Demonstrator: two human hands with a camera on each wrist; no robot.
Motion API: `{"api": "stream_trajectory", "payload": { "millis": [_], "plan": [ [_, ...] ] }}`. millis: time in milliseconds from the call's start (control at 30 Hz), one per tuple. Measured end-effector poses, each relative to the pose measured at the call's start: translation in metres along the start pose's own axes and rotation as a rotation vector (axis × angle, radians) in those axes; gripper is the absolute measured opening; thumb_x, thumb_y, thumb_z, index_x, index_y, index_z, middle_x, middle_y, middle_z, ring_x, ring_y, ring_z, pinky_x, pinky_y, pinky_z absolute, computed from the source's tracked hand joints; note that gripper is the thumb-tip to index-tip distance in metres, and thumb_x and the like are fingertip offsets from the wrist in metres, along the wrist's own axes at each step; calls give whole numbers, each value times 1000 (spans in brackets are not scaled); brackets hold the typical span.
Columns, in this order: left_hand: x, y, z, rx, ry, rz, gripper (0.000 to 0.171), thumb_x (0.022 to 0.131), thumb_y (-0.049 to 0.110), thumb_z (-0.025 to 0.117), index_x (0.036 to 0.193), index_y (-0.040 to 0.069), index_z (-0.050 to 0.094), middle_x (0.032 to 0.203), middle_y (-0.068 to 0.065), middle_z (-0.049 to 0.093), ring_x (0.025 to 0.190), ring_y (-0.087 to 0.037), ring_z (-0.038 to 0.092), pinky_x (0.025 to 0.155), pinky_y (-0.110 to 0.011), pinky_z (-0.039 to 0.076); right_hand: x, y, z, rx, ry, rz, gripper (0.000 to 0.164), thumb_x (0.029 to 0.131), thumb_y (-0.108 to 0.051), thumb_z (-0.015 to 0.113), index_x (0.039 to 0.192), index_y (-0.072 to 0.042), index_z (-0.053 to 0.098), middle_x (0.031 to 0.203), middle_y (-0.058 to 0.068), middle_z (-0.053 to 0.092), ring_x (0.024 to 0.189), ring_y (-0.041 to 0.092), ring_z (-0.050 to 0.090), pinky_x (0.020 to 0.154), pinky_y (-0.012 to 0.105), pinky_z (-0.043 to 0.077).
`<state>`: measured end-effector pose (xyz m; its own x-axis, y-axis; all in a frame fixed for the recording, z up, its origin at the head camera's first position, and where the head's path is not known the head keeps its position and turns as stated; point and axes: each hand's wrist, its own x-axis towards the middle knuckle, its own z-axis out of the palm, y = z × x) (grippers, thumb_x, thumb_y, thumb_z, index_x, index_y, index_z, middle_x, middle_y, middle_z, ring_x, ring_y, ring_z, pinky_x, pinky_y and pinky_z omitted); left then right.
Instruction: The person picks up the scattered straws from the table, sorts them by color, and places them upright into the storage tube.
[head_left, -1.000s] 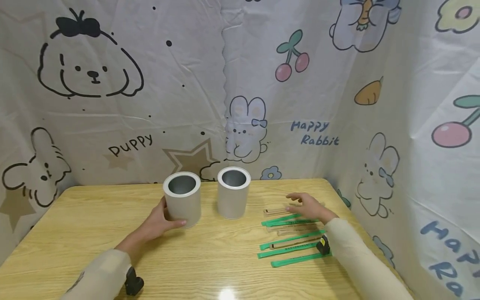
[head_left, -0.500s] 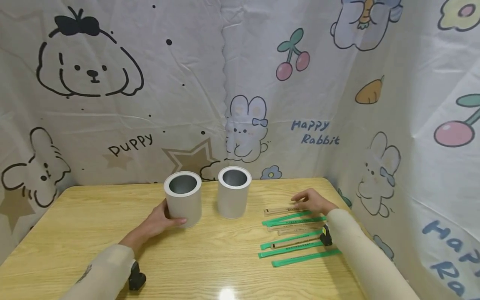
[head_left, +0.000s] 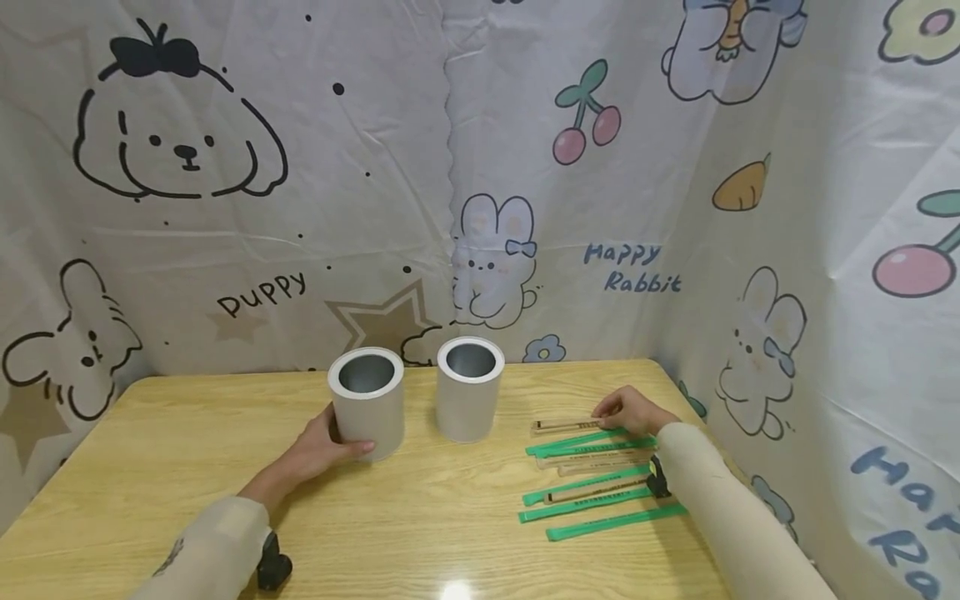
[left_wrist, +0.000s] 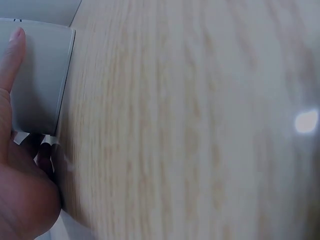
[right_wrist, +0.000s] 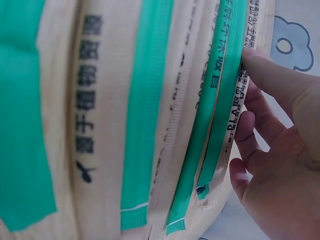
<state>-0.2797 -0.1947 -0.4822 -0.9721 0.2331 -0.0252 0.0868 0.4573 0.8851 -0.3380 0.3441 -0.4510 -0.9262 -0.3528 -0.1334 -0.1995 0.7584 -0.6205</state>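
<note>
My left hand (head_left: 313, 450) grips the left white cylindrical container (head_left: 371, 425), thumb across its front and fingers behind it. This container stands upright on the table, with a grey metallic inside. A second white container (head_left: 467, 408) stands upright to its right. At the right, my right hand (head_left: 633, 412) pinches the rearmost brown paper-wrapped straw (head_left: 555, 426) near its right part. In the right wrist view, the thumb is at the printed wrapper's edge, and the other fingers (right_wrist: 246, 127) curl in from the side. The straw's left end still lies low over the table.
Several green wrapped straws (head_left: 585, 504) and brown ones (head_left: 596, 490) lie in a loose row in front of the right hand, some overlapping. The wooden table (head_left: 420, 533) ends at a printed cloth (head_left: 375, 208) behind and at the right.
The right hand has shifted right and down, its spread fingers closing onto the rearmost brown straw. The left hand and both containers stay where they were.
</note>
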Motion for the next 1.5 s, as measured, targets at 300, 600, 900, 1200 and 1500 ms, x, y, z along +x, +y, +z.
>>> {"api": "stream_trajectory", "payload": {
  "millis": [300, 600, 900, 1200, 1500],
  "plan": [
    [-1, -3, 5, -30, -6, -12, 108, 84, 31, 83, 158, -5, 13, 159, -31, 33, 145, -47, 37, 119, -61, 32, -3, 1, -6, -23, -17, -16, 9, 91, -1, 71, 95, 5, 75, 86, 13, 72, 74, 13, 55, 68, 26, 49],
    [-1, -5, 4, -60, -14, -4, 107, 85, 28, 83, 159, -3, 12, 159, -30, 32, 145, -46, 38, 119, -60, 33, -4, -7, -17, -61, 37, -30, 9, 91, -2, 70, 97, 3, 76, 99, 16, 73, 87, 18, 59, 74, 31, 50],
    [-1, -5, 3, -83, -20, 4, 106, 86, 27, 82, 159, -3, 12, 159, -29, 33, 145, -46, 38, 119, -59, 34, 0, -19, -26, -3, 68, -75, 11, 93, -4, 70, 99, 4, 75, 102, 18, 74, 88, 16, 60, 74, 27, 49],
    [-1, -5, 2, -73, -19, -9, 107, 85, 29, 83, 159, -3, 12, 159, -30, 33, 145, -46, 38, 119, -59, 33, -1, -38, -27, 42, 85, -94, 15, 96, -9, 68, 105, 1, 73, 108, 17, 71, 82, 16, 52, 72, 27, 45],
    [0, -2, 0, -55, -25, -23, 109, 85, 31, 82, 160, -1, 9, 161, -29, 29, 147, -47, 34, 120, -61, 30, -4, -62, -27, 90, 75, -96, 22, 99, -15, 65, 113, 2, 70, 109, 15, 68, 84, 17, 52, 75, 32, 47]
  ]
}}
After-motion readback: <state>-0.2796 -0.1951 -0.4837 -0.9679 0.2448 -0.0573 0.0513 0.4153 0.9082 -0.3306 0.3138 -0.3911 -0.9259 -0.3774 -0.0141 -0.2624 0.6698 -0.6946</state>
